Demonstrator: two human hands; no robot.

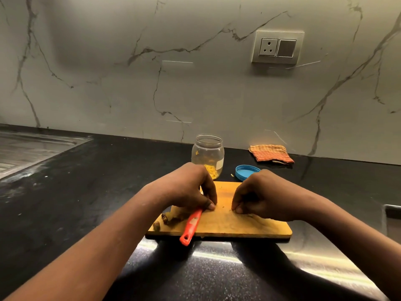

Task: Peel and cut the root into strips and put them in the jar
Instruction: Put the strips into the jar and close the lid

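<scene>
My left hand (188, 187) curls round the red-handled knife (191, 225). My right hand (258, 196) bunches its fingertips on the cutting board (249, 227) — whether it holds anything, I cannot tell. Root pieces (165, 220) lie at the board's left end — the jar (208, 153) stands just behind.

Items counted: one left hand (188, 187) and one right hand (260, 196), two hands in all; one wooden cutting board (238, 224); one glass jar (207, 154); one blue lid (247, 171); one red-handled tool (192, 225); one folded cloth (271, 153); one wall socket plate (277, 47). Brown root pieces (165, 220): several, exact number indeterminate.
</scene>
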